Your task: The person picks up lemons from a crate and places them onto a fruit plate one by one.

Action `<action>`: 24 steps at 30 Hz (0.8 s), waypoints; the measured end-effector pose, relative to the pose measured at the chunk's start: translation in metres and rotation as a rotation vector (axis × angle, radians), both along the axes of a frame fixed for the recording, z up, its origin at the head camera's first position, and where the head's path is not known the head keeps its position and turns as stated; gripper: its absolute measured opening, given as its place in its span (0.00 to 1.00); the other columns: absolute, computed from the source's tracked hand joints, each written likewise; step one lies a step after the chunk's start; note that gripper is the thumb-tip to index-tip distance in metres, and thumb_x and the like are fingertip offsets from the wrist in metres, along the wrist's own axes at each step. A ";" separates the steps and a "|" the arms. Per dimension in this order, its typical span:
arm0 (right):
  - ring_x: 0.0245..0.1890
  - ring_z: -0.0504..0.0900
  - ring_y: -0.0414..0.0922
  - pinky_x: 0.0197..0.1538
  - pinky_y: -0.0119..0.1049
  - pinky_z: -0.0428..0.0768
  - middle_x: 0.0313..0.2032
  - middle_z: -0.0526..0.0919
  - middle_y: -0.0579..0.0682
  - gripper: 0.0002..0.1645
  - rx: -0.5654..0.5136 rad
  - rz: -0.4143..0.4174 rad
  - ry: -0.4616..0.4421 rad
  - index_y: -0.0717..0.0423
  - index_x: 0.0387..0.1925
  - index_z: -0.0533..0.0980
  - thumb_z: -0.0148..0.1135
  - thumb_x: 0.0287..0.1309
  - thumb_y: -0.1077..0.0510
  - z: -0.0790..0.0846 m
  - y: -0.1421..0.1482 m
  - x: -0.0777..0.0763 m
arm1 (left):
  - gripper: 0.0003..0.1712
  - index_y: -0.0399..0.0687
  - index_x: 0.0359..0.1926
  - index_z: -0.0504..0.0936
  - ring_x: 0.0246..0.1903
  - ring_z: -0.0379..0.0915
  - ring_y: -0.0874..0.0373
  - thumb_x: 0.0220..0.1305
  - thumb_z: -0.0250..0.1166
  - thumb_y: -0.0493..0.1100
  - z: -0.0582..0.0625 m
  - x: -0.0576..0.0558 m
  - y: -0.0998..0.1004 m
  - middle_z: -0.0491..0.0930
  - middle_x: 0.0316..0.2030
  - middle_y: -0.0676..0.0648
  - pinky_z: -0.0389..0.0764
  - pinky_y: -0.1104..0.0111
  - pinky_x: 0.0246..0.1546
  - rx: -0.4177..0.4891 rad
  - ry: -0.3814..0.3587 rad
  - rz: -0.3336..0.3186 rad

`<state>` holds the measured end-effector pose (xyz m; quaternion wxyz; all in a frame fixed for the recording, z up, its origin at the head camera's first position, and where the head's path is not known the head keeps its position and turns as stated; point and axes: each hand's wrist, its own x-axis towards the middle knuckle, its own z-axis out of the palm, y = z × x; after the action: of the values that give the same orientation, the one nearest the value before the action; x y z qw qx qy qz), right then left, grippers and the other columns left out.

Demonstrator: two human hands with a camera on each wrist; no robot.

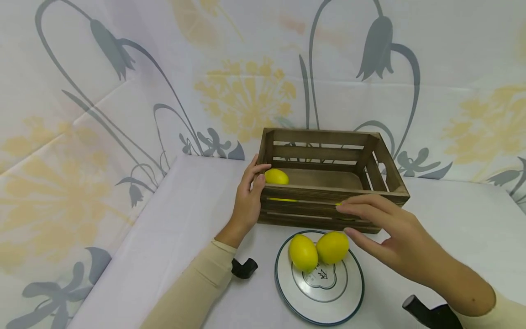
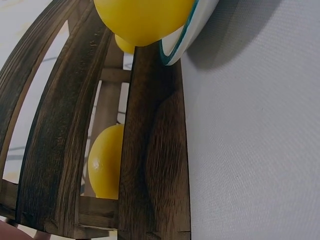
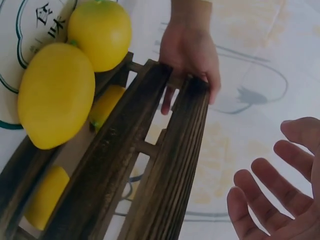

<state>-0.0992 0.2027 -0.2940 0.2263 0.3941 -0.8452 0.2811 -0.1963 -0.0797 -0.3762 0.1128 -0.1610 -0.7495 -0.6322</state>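
Note:
My left hand grips the left end of a dark slatted wooden crate, its fingers over the end wall. Inside the crate, one lemon lies at the left near that hand. Another lemon shows between the slats in the right wrist view, farther from the left hand. My right hand is held with fingers extended before the crate's right front, holding nothing. Two lemons, one left and one right, lie side by side on a white plate with a dark rim. The right thumb is close to the right lemon.
The plate stands just in front of the crate on a white tablecloth. A floral curtain hangs close behind the crate. Black wrist-worn gear shows at the left and right forearms.

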 end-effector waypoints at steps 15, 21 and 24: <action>0.46 0.81 0.43 0.37 0.18 0.75 0.52 0.83 0.49 0.28 0.059 -0.007 0.094 0.54 0.52 0.82 0.49 0.71 0.38 0.018 0.001 -0.040 | 0.22 0.53 0.66 0.71 0.79 0.42 0.55 0.80 0.42 0.50 -0.002 -0.001 0.001 0.47 0.78 0.60 0.52 0.50 0.76 0.008 0.016 -0.012; 0.34 0.79 0.39 0.32 0.18 0.73 0.51 0.83 0.51 0.18 0.098 -0.034 0.088 0.54 0.52 0.81 0.68 0.61 0.58 0.024 0.008 -0.056 | 0.23 0.51 0.67 0.70 0.78 0.42 0.56 0.80 0.42 0.50 -0.002 -0.002 0.001 0.47 0.78 0.59 0.54 0.51 0.76 0.007 0.016 -0.005; 0.27 0.74 0.35 0.28 0.19 0.71 0.49 0.83 0.51 0.18 0.127 -0.051 0.090 0.54 0.52 0.81 0.69 0.59 0.60 0.026 0.012 -0.066 | 0.23 0.49 0.67 0.70 0.78 0.43 0.55 0.80 0.42 0.50 -0.002 -0.001 0.001 0.47 0.78 0.60 0.56 0.50 0.75 0.008 0.019 -0.004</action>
<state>-0.1650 0.2149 -0.2682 0.2454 0.3983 -0.8602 0.2030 -0.1974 -0.0784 -0.3786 0.1192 -0.1679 -0.7455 -0.6339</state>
